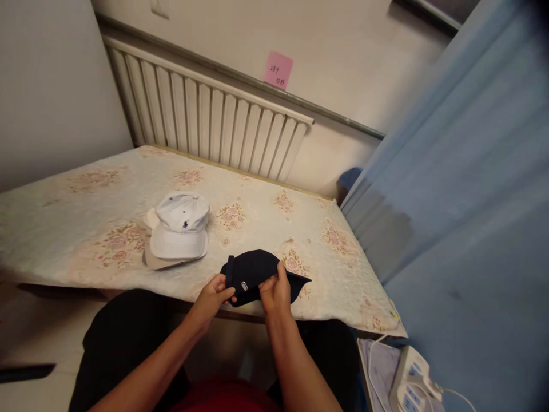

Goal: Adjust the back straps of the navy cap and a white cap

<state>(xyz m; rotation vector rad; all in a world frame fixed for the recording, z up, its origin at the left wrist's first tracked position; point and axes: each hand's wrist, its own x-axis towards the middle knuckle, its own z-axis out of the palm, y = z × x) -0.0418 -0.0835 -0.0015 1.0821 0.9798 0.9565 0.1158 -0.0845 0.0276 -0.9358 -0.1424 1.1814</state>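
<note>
A black baseball cap point(253, 268) is held between both hands over the front edge of the table, its brim pointing right. My left hand point(214, 296) pinches the back end of the cap by its strap, near a small metal buckle. My right hand point(275, 289) grips it where the crown meets the brim, thumb on top. To the left, a white baseball cap point(182, 226) with a small dark logo rests on the flowered cover. Beneath it a beige cap brim point(156, 261) sticks out; the rest of that cap is mostly hidden.
A flowered cloth point(257, 212) covers the table. Behind it stand a white radiator point(206, 114) and a wall with a pink note point(278, 70). A blue curtain point(450, 200) hangs at the right. A power strip point(414, 380) with cables lies at the lower right.
</note>
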